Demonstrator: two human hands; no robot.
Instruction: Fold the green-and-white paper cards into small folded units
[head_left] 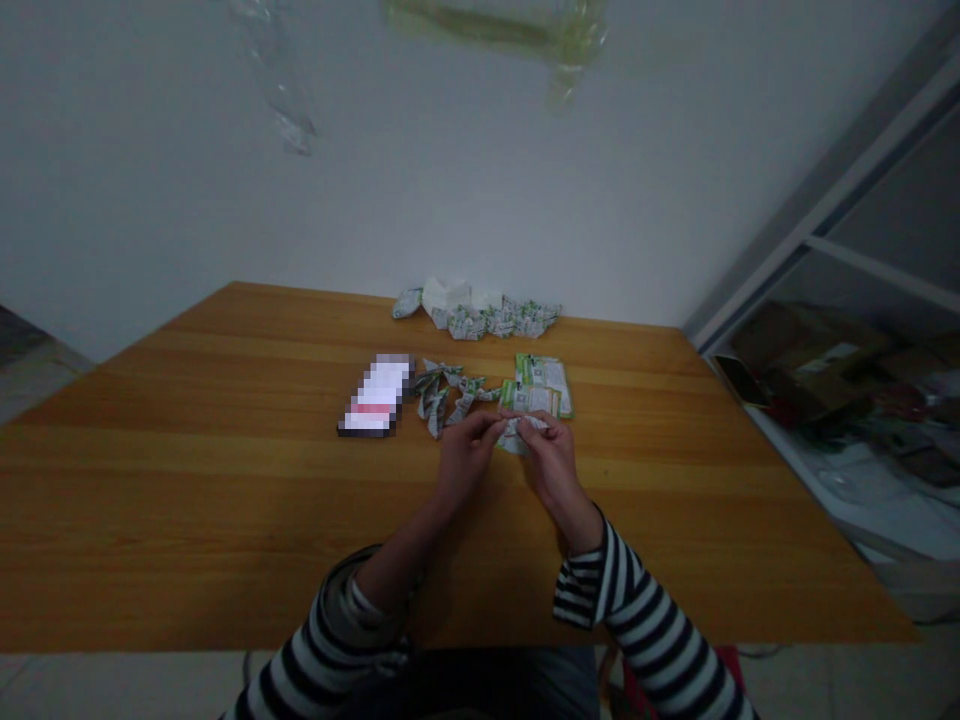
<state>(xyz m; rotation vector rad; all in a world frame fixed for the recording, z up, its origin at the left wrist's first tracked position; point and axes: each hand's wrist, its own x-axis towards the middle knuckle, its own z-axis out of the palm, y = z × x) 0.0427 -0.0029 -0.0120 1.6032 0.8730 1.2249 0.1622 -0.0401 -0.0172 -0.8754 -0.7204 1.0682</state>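
Note:
My left hand (466, 455) and my right hand (555, 462) meet over the middle of the table, fingertips pinched together. Between them is a small piece of printed paper (513, 442), white with fine print, partly covered by the fingers. Just beyond my right hand, flat green-and-white printed sheets (553, 374) overlap on the wood. Several folded or twisted strips of printed paper (435, 408) lie in a loose cluster beyond my left hand.
A phone (377, 396) with a lit, blurred screen lies left of the strips. Along the wall, crumpled printed paper (469, 322) and white tissue-like paper (445, 293) form a row on the wooden table (225, 470). A shelf with boxes (810, 335) stands at right.

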